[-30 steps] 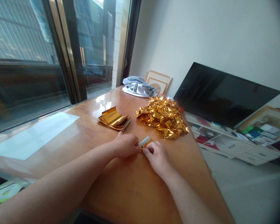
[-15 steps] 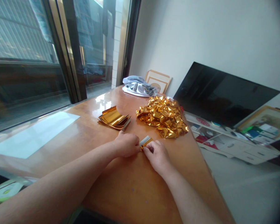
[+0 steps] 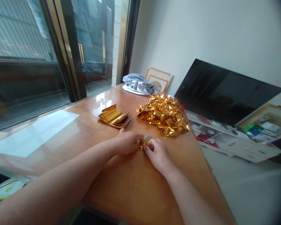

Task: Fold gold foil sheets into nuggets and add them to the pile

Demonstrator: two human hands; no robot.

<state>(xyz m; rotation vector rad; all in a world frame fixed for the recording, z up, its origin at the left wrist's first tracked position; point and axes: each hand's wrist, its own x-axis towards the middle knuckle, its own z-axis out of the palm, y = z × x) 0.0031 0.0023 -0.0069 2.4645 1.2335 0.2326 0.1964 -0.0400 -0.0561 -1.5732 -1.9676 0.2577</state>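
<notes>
A small folded piece of gold foil paper (image 3: 147,139), with a pale strip on it, is between my hands just above the table. My left hand (image 3: 129,142) grips its left end with curled fingers. My right hand (image 3: 157,152) pinches the near right side between thumb and fingers, and those fingers hide part of the paper. Beyond my left hand lies a stack of gold foil sheets (image 3: 114,116), curled at the edges. Past my right hand rises a heap of folded gold foil pieces (image 3: 165,115).
The glossy wooden table (image 3: 121,184) carries a pale sheet (image 3: 37,132) at left and folded cloth (image 3: 139,85) at the far end. Its right edge runs beside a white cabinet (image 3: 236,145) and a large dark television (image 3: 227,90). Glass doors (image 3: 25,75) stand at left.
My left fingers have lifted and curled more over the paper's left end, showing a gold bit below them. My right hand keeps its pinch. The view has tilted slightly.
</notes>
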